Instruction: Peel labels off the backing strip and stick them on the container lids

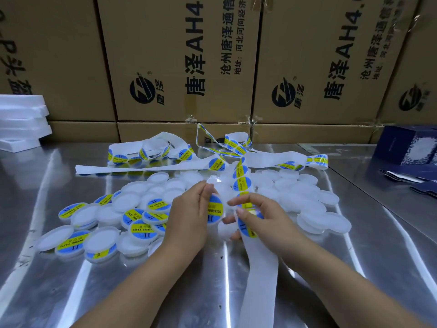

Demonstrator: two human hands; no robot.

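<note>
We count two hands at work over a reflective metal table [71, 292]. At least eight labelled lids [139, 227], blue and yellow, lie overlapping to the left of the hands. The blank white lids [305, 200] lie heaped beyond and to the right, too many and too overlapped to count. One backing strip [260, 275] runs from a tangle at the far side, between the hands, and on to the near edge of the view. On the stretch above the right hand we count three labels [242, 183] in a column, with a fourth under the thumb.

The far edge is walled by four stacked cardboard boxes [177, 55] in the upper row. About four white foam trays [21, 119] are stacked at far left, and one dark blue box [406, 147] stands at far right. Bare metal lies open in front of the lid heaps, on both sides of the forearms. A seam crosses the table to the right of the blank lids.

The left hand [189, 214] curls its thumb and fingers round one lid [215, 209], which carries a label and is tilted on edge above the heap. The right hand [262, 217] pinches the strip between the thumb above and the fingers beneath. Its index finger reaches toward the held lid's rim. Both forearms enter from the near edge and converge at the centre.
</note>
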